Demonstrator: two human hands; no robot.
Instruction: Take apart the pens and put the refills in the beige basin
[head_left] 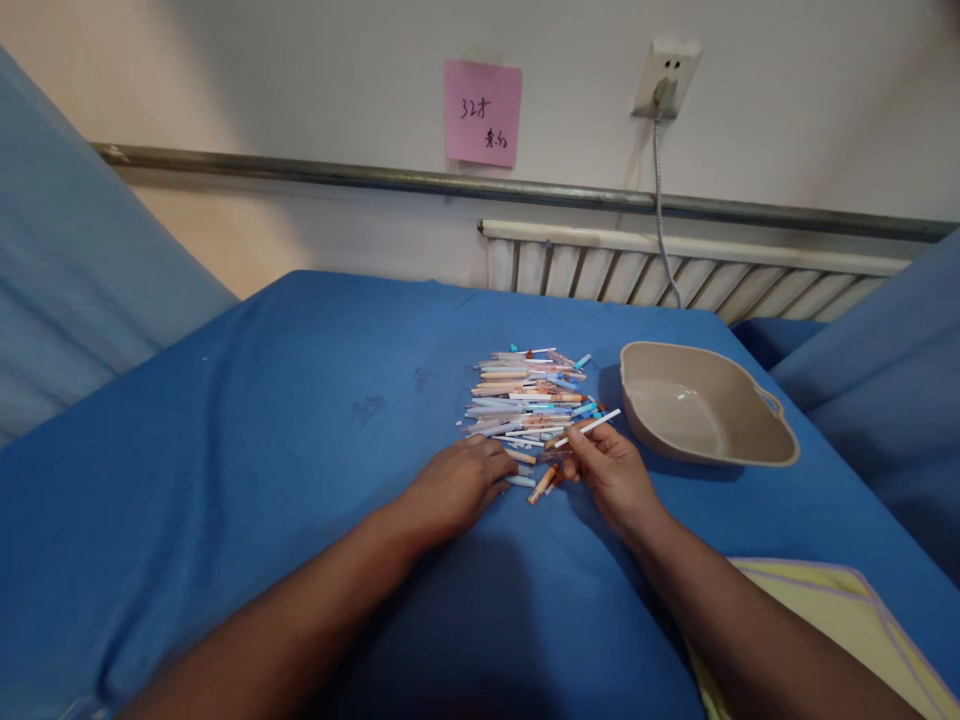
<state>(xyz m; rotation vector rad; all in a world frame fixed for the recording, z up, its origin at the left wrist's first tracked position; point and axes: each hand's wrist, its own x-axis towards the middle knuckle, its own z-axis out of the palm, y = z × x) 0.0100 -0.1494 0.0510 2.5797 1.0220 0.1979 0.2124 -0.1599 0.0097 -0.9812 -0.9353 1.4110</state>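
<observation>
A heap of pens point(525, 385), mostly lying crosswise in pale, orange and blue colours, spreads over the blue cloth. At its near left edge, my left hand point(469, 480) rests low with the fingers curled over a few pens; the ends of a light blue pen point(521, 481) and an orange one stick out by its fingertips. My right hand point(611, 475) pinches a slim white stick point(592, 427) between thumb and fingers, tilted up to the right above the heap's near right edge. Under that hand lie a few short orange pens point(543, 484), partly hidden by its fingers.
A beige plastic basin point(709, 455) with a side handle stands right of the heap. Yellow cloth point(832, 610) with a purple edge lies at the near right. Behind the blue-covered table point(337, 360) are a radiator point(585, 265), a metal rail and a plugged-in cable point(660, 200).
</observation>
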